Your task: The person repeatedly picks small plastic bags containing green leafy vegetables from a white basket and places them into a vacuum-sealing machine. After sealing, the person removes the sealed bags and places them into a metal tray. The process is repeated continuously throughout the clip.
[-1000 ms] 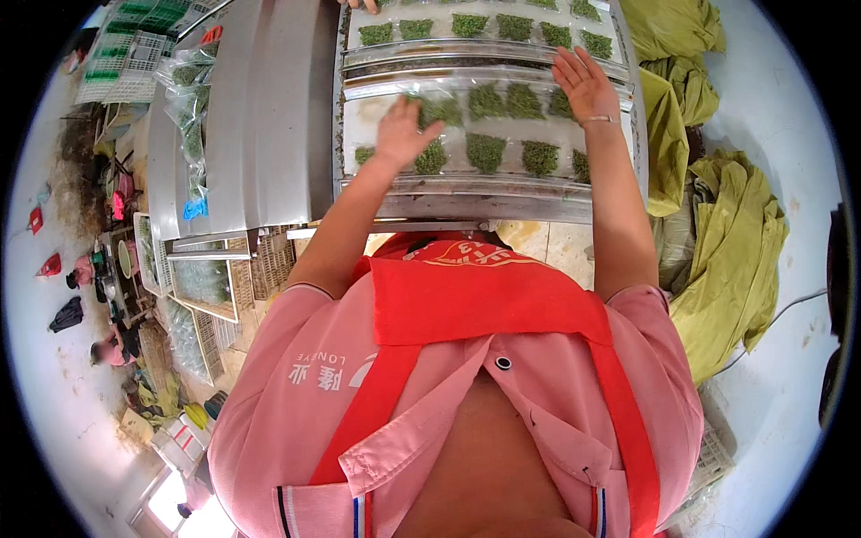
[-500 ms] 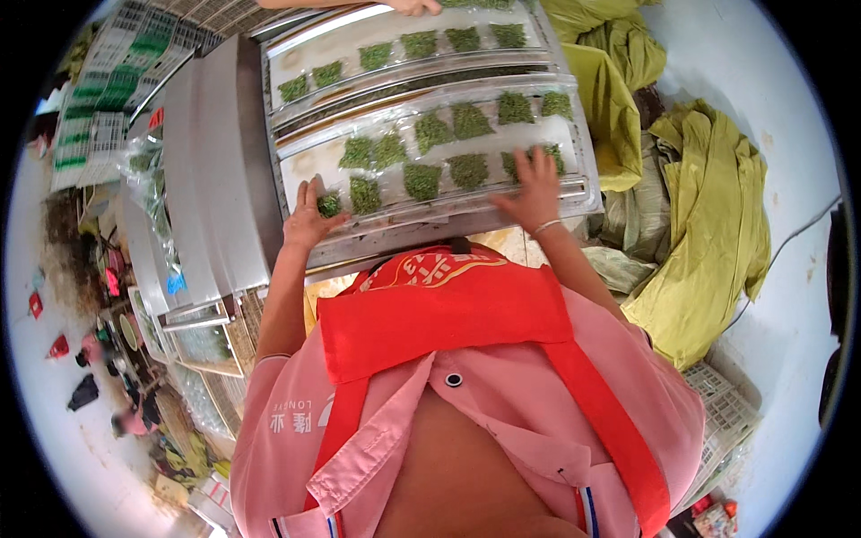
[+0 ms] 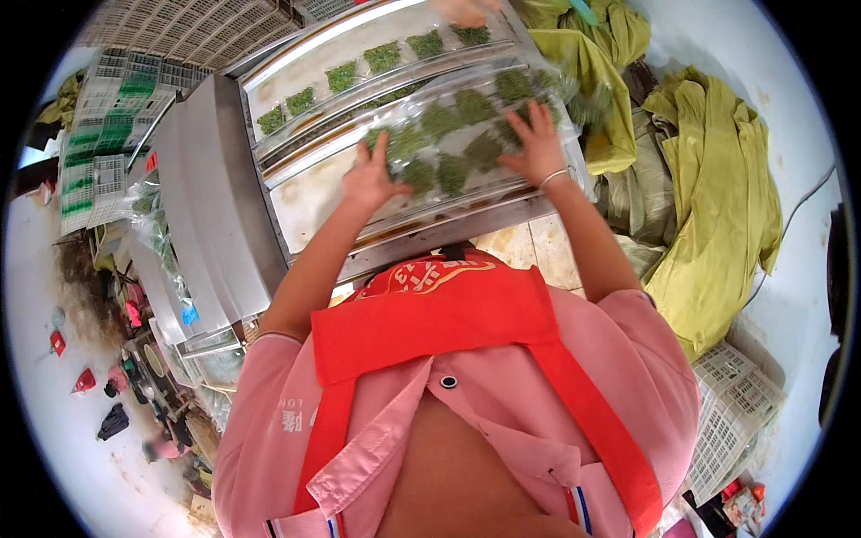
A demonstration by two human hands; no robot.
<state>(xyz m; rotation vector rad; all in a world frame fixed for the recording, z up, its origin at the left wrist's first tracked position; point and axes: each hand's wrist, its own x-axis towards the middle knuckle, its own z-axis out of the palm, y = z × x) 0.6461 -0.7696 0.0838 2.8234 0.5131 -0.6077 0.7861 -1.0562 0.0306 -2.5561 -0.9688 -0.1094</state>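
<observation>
Two rows of clear plastic packets of chopped-looking greens (image 3: pixel 451 173) lie bunched on the near white bed (image 3: pixel 309 197) of a stainless steel machine. My left hand (image 3: pixel 369 184) rests at the left end of these packets, fingers spread and pressing on the film. At their right end my right hand (image 3: pixel 540 154) lies with fingers apart, a bangle on its wrist. Neither hand is closed around a packet. On the far bed, a single row of similar green packets (image 3: pixel 383 58) lies spaced out. A co-worker's blurred hand (image 3: pixel 462 11) is at the top edge.
A broad steel cover (image 3: pixel 211 188) stands left of the beds. Yellow plastic sacking (image 3: pixel 726 206) and a yellow lined bin (image 3: pixel 605 108) are on the right. Stacked plastic crates (image 3: pixel 94 152) stand at the far left, and a pale crate (image 3: pixel 731 403) sits at the lower right.
My left hand has moved right and away from me, and the near packets have shifted right and bunched up. My right hand has risen slightly. The co-worker's hand has moved right.
</observation>
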